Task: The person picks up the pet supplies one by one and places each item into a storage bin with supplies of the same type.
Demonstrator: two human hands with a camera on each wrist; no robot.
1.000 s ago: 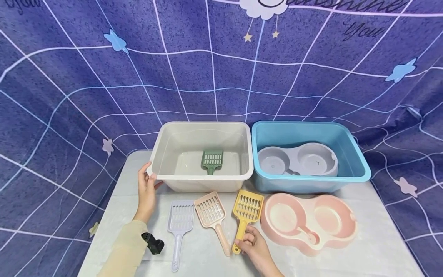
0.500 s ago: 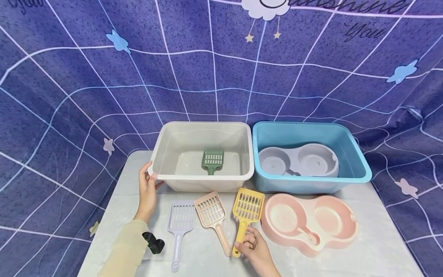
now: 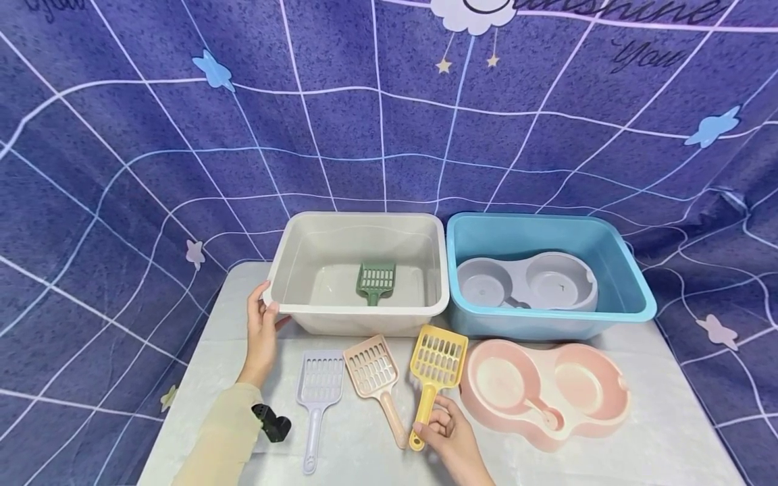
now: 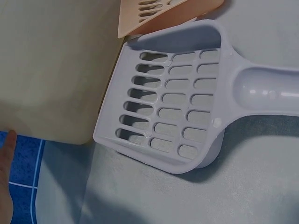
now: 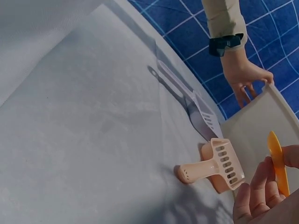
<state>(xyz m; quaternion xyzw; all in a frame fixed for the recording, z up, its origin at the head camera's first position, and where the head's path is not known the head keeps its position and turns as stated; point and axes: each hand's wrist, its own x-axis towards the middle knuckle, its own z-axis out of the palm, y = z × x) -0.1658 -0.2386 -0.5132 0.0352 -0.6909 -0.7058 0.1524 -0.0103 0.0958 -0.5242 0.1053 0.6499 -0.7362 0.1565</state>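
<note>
My left hand [image 3: 263,337] grips the front left corner of a beige litter box [image 3: 365,325], thumb over the rim; one fingertip shows at that box's edge in the left wrist view. Inside the box lies a green litter scoop [image 3: 375,291]. My right hand [image 3: 448,435] pinches the handle of a yellow litter scoop [image 3: 427,405], its slotted head pointing toward the box. In the right wrist view the yellow handle [image 5: 279,163] stands between thumb and fingers. A lavender scoop [image 3: 313,422] and a peach scoop [image 3: 389,412] lie on the table between my hands.
A blue litter box [image 3: 541,329] stands right beside the beige one, with a grey double bowl [image 3: 516,273] inside. In front of it sits a pink double bowl [image 3: 545,378], close to my right hand. A purple patterned curtain [image 3: 340,121] hangs behind the table.
The head of the yellow scoop has tilted up slightly and shifted a little toward the boxes. My left hand keeps its hold on the beige box; the head view has shifted slightly.
</note>
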